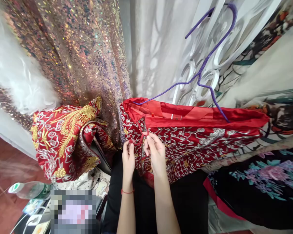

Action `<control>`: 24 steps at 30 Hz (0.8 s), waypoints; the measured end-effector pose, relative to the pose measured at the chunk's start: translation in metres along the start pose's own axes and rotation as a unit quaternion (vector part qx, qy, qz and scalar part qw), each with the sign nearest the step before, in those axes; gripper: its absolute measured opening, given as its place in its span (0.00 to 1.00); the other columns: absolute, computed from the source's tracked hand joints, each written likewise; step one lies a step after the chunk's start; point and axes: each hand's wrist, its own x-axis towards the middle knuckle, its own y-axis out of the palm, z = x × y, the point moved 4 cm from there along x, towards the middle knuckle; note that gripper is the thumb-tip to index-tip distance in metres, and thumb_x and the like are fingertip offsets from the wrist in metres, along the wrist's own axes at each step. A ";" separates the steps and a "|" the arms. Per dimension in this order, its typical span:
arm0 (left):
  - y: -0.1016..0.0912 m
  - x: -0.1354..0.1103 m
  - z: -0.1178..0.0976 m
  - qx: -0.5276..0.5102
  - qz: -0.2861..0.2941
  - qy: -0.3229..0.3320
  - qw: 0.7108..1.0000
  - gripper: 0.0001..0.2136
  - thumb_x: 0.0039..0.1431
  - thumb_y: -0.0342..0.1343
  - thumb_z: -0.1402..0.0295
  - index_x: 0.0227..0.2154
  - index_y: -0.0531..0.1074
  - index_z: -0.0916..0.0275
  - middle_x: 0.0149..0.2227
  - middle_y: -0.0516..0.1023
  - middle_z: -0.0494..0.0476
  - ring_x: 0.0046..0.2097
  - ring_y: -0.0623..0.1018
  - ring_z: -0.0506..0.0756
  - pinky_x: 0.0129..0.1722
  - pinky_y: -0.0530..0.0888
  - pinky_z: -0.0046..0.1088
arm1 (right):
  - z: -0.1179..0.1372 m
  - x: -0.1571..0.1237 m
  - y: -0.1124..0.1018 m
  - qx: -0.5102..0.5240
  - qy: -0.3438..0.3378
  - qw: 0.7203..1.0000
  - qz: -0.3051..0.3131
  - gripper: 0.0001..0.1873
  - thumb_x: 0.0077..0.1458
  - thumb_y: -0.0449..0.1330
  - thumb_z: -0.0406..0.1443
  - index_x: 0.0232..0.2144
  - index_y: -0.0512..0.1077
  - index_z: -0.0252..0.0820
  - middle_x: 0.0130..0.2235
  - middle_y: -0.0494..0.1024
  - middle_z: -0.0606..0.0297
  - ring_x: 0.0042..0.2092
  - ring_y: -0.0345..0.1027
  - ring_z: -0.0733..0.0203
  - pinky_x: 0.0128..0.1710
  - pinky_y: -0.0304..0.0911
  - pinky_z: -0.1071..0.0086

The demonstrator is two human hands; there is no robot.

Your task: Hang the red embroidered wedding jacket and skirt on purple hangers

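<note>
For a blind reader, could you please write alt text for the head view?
Left hand and right hand finger red ties on a silver-embroidered red garment on a purple hanger. Another embroidered red piece sits to the left.

Your black-clad lap (189, 198) bears the lower part of the red-lined embroidered garment (197, 139). On the cluttered surface (20, 228) to your left are a plastic bottle (30, 189), a white cable (32, 211) and a dotted cloth (73, 183) beneath a folded red-and-gold garment (63, 143).
</note>
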 end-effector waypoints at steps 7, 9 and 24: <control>0.009 -0.002 -0.057 0.017 0.046 0.145 0.988 0.14 0.66 0.54 0.57 0.49 0.77 0.54 0.55 0.78 0.59 0.61 0.73 0.59 0.65 0.65 0.42 | 0.003 -0.003 0.007 -0.016 0.032 0.999 0.023 0.17 0.55 0.63 0.50 0.38 0.77 0.45 0.21 0.60 0.74 0.20 0.48 0.71 0.18 0.47 0.74; 0.011 0.001 -0.058 0.024 0.031 0.158 0.987 0.11 0.65 0.56 0.58 0.40 0.80 0.55 0.49 0.81 0.59 0.55 0.77 0.59 0.61 0.68 0.41 | 0.004 -0.003 0.009 -0.013 0.031 0.999 0.026 0.17 0.55 0.63 0.51 0.37 0.76 0.45 0.21 0.60 0.74 0.20 0.47 0.71 0.18 0.47 0.74; 0.001 0.011 -0.048 0.111 -0.062 0.172 0.977 0.12 0.65 0.55 0.58 0.36 0.77 0.61 0.39 0.80 0.57 0.43 0.78 0.54 0.49 0.72 0.33 | 0.001 -0.005 -0.008 -0.153 -0.064 0.986 0.016 0.12 0.65 0.55 0.43 0.38 0.72 0.42 0.26 0.69 0.71 0.29 0.63 0.69 0.32 0.60 0.73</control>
